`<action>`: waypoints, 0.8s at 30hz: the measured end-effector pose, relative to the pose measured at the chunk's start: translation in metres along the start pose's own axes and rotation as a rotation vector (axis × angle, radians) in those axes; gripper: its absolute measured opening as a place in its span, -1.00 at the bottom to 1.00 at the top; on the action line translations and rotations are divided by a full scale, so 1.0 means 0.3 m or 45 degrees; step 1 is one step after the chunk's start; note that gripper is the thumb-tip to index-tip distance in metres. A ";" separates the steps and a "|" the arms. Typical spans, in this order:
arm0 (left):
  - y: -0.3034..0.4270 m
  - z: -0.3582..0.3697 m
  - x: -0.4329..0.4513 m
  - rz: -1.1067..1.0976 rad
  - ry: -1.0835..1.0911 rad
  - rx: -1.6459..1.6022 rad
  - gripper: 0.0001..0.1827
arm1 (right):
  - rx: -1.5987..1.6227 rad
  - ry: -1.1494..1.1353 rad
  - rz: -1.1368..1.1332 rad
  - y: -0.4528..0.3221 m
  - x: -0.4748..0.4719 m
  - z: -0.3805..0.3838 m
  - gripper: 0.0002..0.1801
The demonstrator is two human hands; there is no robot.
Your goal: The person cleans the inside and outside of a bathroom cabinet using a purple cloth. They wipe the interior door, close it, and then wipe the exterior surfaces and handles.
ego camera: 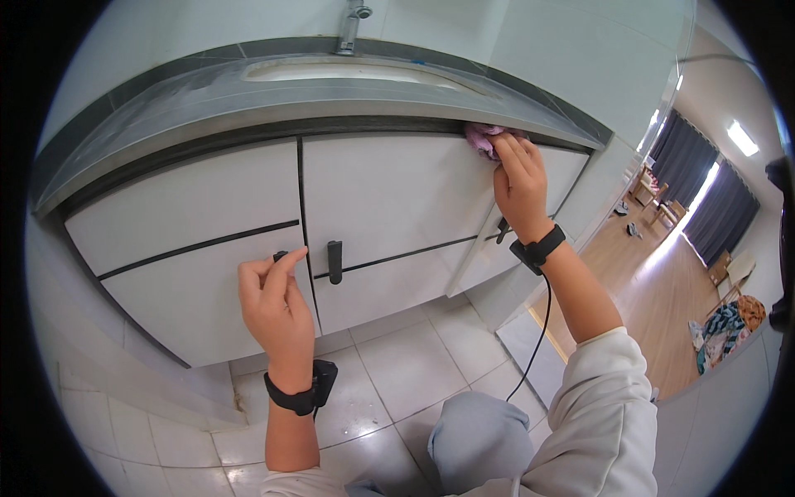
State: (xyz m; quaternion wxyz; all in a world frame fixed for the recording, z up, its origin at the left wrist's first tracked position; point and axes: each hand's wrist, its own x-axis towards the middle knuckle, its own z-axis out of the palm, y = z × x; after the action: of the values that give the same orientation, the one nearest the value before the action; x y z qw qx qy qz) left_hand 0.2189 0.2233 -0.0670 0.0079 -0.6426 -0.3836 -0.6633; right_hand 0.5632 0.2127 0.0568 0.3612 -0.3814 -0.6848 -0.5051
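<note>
My right hand (522,180) holds a crumpled pink-purple cloth (483,140) against the top edge of the vanity cabinet's right part, just under the countertop lip. My left hand (276,298) is raised at the left cabinet door (186,298), fingers bent around a black handle (281,255) that they mostly hide. Whether those fingers grip it cannot be made out. Beside it, the middle white door (385,192) bears another black handle (335,262). A third black handle (503,228) shows partly behind my right wrist. The right door (481,264) seems to stand slightly ajar.
Above the cabinet, a grey countertop (186,93) holds an inset basin (348,71) and a chrome faucet (349,31). A black cable (541,335) hangs from my right wristband. Below is a tiled floor (397,360). Clothes (723,335) are piled in the wood-floored room at right.
</note>
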 end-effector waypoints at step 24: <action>-0.062 0.160 -0.113 -0.097 0.124 -0.214 -0.69 | 0.095 0.220 0.090 0.024 -0.012 0.048 -0.73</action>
State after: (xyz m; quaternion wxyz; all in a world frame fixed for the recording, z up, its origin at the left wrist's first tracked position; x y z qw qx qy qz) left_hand 0.2562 0.2451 -0.1112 -0.0527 -0.5930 -0.3499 -0.7233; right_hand 0.5695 0.2275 0.0534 0.4503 -0.3465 -0.6557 -0.4972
